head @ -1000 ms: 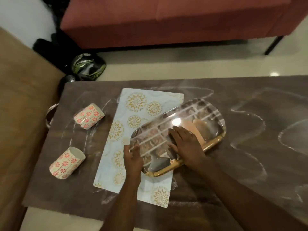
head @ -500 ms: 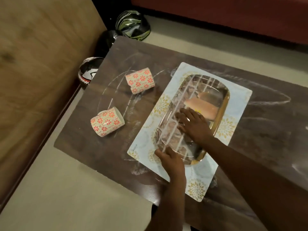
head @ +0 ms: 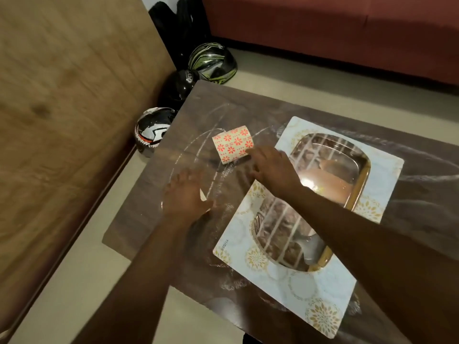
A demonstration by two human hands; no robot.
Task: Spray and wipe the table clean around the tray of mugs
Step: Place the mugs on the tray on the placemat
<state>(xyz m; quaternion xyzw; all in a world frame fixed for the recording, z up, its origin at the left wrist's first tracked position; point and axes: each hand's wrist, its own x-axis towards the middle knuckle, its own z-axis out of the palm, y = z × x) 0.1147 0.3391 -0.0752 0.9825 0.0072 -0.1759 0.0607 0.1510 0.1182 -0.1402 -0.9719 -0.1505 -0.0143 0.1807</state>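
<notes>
Nearest you, your left hand covers a mug w/ fingers spread, grip can't be told, right hand fingers touch the far mug lying on the table left of the tray, so prob. restocking; next needs both mugs gripped, stood upright on tray.

2 bare forearms come up from the bottom edge, no sleeves showing on either one. The bare left hand carries no ring, watch or glove. Same for the bare right hand: plain wrist, nothing worn.
</notes>
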